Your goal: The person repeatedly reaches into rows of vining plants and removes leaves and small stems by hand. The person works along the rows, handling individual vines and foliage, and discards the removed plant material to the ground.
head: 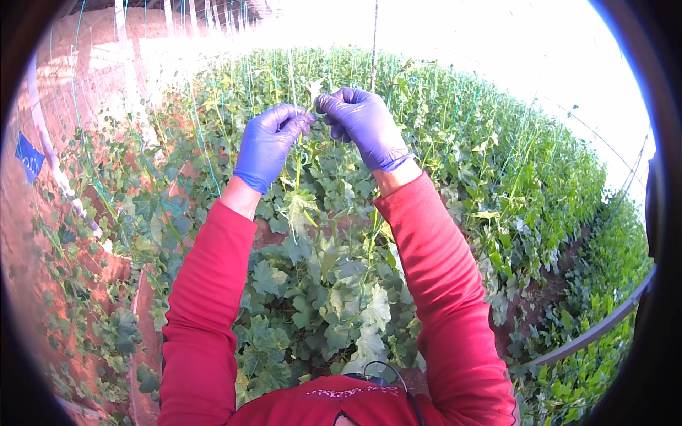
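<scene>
My left hand [272, 141], in a blue-purple glove, pinches a green vine stem [298, 168] together with a thin upright string [292, 80]. Close to its right is my right hand [362, 125], gloved alike, with thumb and fingertips drawn together beside the top of the vine; whether anything sits between them cannot be told. A pale young leaf [315, 88] rises between the two hands. Below my left hand a teal twine loop or clip [304, 158] is on the stem, and a broad lobed leaf [298, 205] hangs lower down.
Dense rows of leafy vines [479, 175] on strings surround me. Whitish slanting posts [50, 144] and a blue flag-like piece with writing [30, 157] stand at the left over reddish soil. A grey curved bar [591, 333] crosses the lower right. A dark cord [391, 367] lies near my chest.
</scene>
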Demonstrator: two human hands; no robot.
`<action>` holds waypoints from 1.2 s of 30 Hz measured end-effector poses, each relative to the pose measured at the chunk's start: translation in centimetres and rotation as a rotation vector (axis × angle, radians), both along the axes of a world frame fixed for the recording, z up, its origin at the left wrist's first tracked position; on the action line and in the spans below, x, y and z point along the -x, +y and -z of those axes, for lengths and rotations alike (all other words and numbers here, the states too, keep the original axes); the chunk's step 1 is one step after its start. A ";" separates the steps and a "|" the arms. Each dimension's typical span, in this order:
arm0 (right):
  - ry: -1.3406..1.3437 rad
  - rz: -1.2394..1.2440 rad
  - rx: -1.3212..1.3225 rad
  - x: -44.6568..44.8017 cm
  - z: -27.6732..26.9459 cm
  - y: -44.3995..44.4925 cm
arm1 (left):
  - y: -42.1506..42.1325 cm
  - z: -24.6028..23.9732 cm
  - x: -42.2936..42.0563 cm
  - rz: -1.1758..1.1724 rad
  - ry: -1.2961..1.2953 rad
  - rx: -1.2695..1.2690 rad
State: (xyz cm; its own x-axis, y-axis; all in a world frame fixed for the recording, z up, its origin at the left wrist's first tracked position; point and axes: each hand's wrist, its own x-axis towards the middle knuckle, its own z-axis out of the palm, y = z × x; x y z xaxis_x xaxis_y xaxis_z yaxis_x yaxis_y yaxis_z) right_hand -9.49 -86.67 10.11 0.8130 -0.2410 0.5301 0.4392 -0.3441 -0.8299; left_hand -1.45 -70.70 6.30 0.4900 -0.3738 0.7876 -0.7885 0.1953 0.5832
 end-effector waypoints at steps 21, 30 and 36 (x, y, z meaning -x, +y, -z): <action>-0.466 0.142 -0.307 -2.7 0.9 2.7 | -1.5 0.4 -1.5 -0.019 -0.044 0.051; 0.006 -0.331 0.342 11.7 17.9 2.0 | 5.0 5.2 4.6 -0.354 0.112 0.256; 0.674 0.060 -0.095 14.2 28.7 -9.7 | -4.9 17.1 17.3 0.394 0.287 -0.152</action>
State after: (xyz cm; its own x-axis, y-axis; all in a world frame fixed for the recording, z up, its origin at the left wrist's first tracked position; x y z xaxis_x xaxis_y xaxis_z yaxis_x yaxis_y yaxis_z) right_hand -23.66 -96.41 -18.61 0.9419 -0.3162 -0.1134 -0.2020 -0.2635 -0.9433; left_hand -18.70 -75.62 -10.85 0.4775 -0.6736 0.5641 -0.4758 0.3415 0.8105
